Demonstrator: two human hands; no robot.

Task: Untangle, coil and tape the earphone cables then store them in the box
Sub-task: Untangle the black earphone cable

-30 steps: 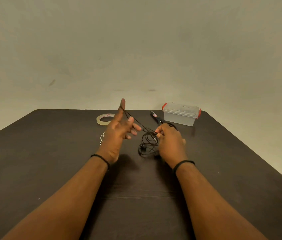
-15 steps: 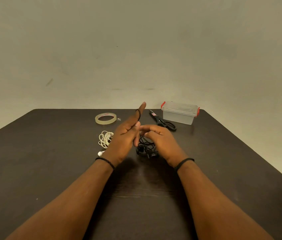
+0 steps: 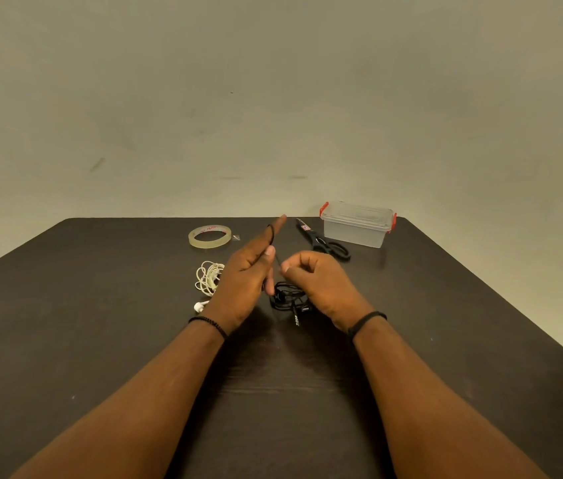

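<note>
A tangled black earphone cable (image 3: 288, 299) lies on the dark table (image 3: 100, 323) between my hands. My left hand (image 3: 247, 274) is raised with its fingers stretched out, and the black cable is looped around its forefinger. My right hand (image 3: 321, 281) pinches a strand of the same cable just right of the left thumb. A tangled white earphone cable (image 3: 209, 276) lies left of my left hand, with an earbud (image 3: 199, 307) beside the wrist. The clear box (image 3: 357, 224) with red clips stands shut at the back right.
A roll of clear tape (image 3: 209, 236) lies at the back, left of my hands. Black scissors (image 3: 326, 245) lie between my hands and the box. The table's far edge meets a plain wall.
My hands have drawn close together over the black tangle. The taut strand between them has gone; the cable now loops around the left forefinger, which has swung right.
</note>
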